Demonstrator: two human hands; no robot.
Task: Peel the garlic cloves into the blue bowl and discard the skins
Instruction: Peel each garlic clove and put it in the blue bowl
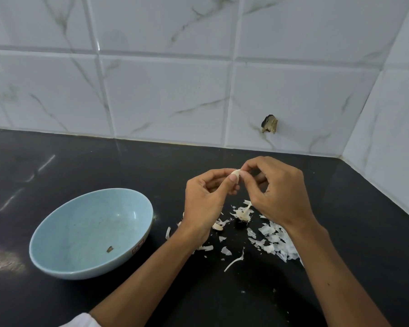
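Nearest: pale blue round ceramic bowl (90, 232) sat left on the glossy black tabletop (57, 166), holding no cloves; white papery garlic skins (273, 237) littered the right. Beyond, left hand (206, 199) and right hand (276, 192) both pinched one small white garlic clove (237, 173) with curled fingers. Risk: clove slipping out, landing among skins.

Pale garlic clove (236, 173) pinched above scattered skins (273, 237); blue bowl (90, 232) upright.

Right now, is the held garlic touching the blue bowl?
Apart. Head view: left hand and right hand pinch the garlic clove; dark counter separates it from the blue bowl.
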